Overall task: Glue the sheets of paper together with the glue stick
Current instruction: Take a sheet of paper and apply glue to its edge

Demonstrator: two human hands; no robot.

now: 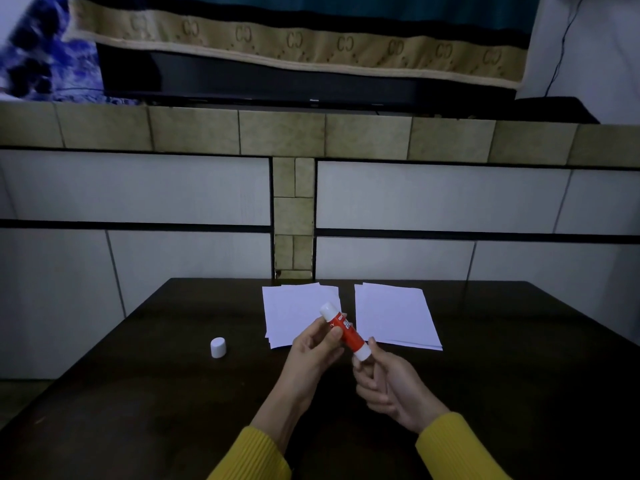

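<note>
gripping uncapped glue stick (345, 332) with both hands, cap (218, 347) on table (138, 393).

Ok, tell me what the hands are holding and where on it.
Glue stick, uncapped: left hand grips its red middle, right hand pinches the white bottom end.

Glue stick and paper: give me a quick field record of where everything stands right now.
glue stick: uncapped, tilted, held above the table
left hand: grip on the red barrel
right hand: fingers on the white base end
cap: upright on the table, left of the hands, apart from the paper
left paper stack: flat, partly behind the stick
right paper stack: flat, separate from the left one
table: dark
glue on paper: none visible
</note>
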